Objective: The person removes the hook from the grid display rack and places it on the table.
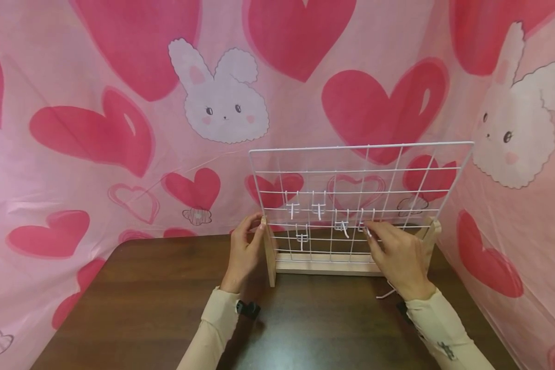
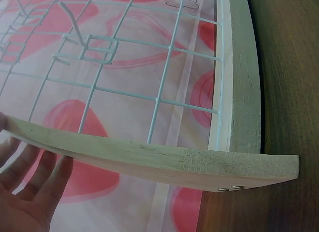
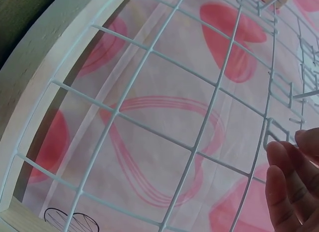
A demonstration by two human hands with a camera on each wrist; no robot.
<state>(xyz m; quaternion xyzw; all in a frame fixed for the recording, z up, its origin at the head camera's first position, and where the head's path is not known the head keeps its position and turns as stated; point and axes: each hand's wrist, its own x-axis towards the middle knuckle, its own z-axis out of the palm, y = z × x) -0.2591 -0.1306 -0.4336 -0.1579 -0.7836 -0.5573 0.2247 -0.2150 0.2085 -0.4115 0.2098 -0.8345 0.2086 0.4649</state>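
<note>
A white wire grid [image 1: 361,147] stands tilted in a pale wooden base [image 1: 324,267] on the table. My left hand [image 1: 244,254] holds the top of the base's left side piece [image 2: 124,151], its fingers along the outer face in the left wrist view. With thumb and fingertips, my right hand [image 1: 400,254] pinches a white wire hook [image 3: 275,133] against the grid, right of centre. Several similar hooks hang to its left, among them an upper hook [image 1: 318,209], a lower hook [image 1: 302,237] and the nearest hook [image 1: 341,225].
One loose white hook [image 1: 388,294] lies on the dark wooden table [image 1: 166,308], below my right hand and partly hidden by it. Pink cloth [image 1: 296,113] printed with hearts and rabbits hangs behind the table and along both sides.
</note>
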